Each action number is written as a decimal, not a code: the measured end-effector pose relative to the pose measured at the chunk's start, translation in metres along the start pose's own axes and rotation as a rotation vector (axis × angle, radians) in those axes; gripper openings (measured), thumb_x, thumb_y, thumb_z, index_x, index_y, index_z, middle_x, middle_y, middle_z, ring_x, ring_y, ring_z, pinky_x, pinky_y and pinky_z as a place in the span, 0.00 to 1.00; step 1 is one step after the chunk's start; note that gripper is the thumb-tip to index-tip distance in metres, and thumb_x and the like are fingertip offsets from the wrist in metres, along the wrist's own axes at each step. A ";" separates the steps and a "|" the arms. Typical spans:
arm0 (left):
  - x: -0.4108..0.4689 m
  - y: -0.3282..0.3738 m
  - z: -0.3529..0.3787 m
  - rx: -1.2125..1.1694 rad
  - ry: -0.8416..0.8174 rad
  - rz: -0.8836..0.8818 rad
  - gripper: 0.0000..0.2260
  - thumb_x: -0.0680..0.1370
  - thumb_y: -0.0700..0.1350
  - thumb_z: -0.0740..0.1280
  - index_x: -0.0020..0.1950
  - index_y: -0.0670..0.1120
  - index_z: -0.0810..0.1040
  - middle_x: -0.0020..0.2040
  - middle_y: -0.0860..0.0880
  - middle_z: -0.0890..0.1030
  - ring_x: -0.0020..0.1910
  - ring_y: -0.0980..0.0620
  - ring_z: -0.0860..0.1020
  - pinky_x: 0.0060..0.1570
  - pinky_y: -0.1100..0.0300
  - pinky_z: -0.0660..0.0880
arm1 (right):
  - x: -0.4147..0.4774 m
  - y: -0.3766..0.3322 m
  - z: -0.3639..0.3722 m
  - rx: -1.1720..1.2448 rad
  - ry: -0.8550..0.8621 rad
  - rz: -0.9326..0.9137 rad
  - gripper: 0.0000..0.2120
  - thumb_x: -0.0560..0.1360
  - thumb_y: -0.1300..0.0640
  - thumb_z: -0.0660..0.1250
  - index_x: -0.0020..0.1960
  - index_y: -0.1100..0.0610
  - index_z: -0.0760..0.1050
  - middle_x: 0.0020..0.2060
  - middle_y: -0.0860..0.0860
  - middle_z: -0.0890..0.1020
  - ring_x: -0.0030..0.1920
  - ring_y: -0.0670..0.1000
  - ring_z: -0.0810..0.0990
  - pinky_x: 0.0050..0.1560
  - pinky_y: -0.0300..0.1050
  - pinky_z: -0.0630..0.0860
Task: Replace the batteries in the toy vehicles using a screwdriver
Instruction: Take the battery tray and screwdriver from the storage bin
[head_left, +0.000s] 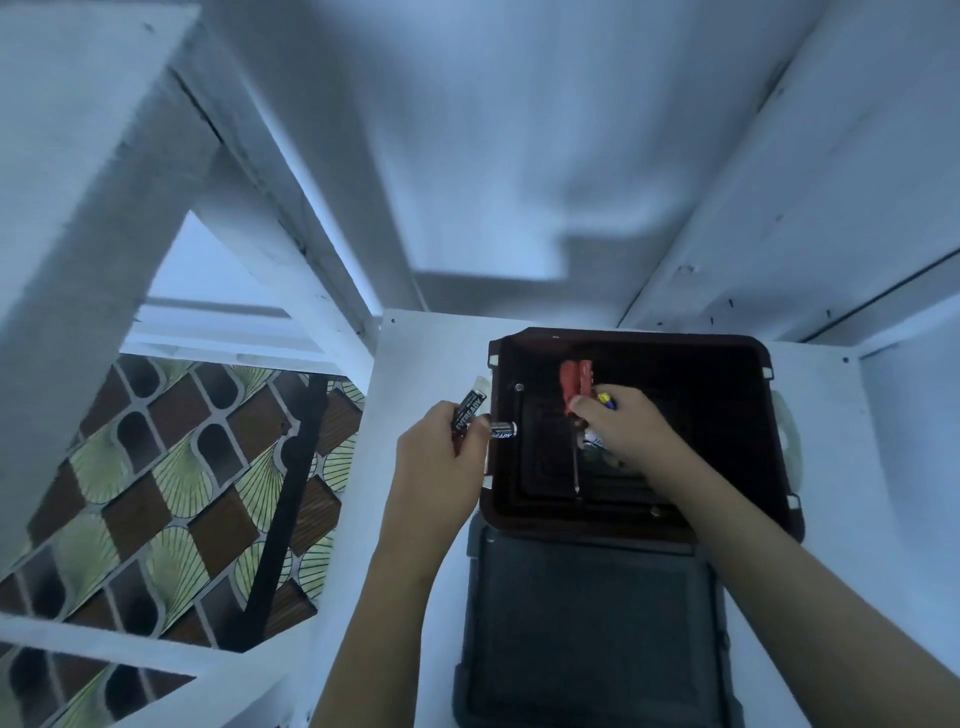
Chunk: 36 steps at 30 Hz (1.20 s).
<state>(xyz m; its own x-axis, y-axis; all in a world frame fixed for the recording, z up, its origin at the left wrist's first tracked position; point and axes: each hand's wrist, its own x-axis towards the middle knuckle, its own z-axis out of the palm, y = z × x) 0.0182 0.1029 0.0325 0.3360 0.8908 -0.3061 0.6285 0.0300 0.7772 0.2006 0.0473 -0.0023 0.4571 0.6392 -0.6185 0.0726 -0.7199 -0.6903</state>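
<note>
A dark open box (727, 364) stands on a white shelf (415, 353). Beside its left rim, my left hand (441, 447) grips two black Eveready batteries (470, 410); one points up and the other (503, 429) sticks out to the right over the rim. My right hand (621, 431) reaches into the box and rests on a red-handled screwdriver (574, 384), whose shaft (575, 467) points toward me. A small blue and yellow thing (606, 400) shows at its fingertips, and some packaging lies partly hidden under the palm. No toy vehicle is in view.
The box's dark lid (587, 623) lies open toward me on the shelf. White shelf walls (779, 182) close in at the back and right. On the left, a white frame (93, 208) stands over a patterned tiled floor (156, 493) far below.
</note>
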 end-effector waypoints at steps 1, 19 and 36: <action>-0.002 0.005 -0.004 -0.014 0.008 0.015 0.12 0.81 0.46 0.63 0.38 0.48 0.70 0.30 0.52 0.72 0.30 0.51 0.73 0.31 0.60 0.69 | -0.012 -0.007 -0.003 0.079 -0.015 0.016 0.10 0.79 0.53 0.62 0.41 0.57 0.73 0.26 0.51 0.70 0.22 0.48 0.65 0.23 0.36 0.61; -0.139 0.073 -0.264 -0.191 0.075 0.391 0.13 0.82 0.46 0.61 0.38 0.53 0.66 0.32 0.54 0.72 0.32 0.45 0.75 0.37 0.47 0.76 | -0.282 -0.196 0.113 0.629 -0.035 -0.367 0.10 0.78 0.58 0.62 0.41 0.62 0.73 0.28 0.56 0.74 0.21 0.48 0.64 0.25 0.38 0.55; -0.174 -0.096 -0.479 -0.159 0.474 0.098 0.12 0.83 0.45 0.58 0.42 0.41 0.69 0.26 0.41 0.73 0.16 0.57 0.67 0.20 0.67 0.63 | -0.368 -0.285 0.344 -0.068 -0.177 -0.459 0.15 0.75 0.52 0.66 0.44 0.65 0.77 0.28 0.52 0.75 0.27 0.49 0.72 0.32 0.43 0.72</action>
<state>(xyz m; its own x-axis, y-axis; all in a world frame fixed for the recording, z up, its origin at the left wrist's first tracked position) -0.4365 0.1627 0.2750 0.0091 0.9996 0.0268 0.4827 -0.0279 0.8753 -0.2927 0.1102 0.2923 0.2073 0.9263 -0.3146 0.2913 -0.3654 -0.8841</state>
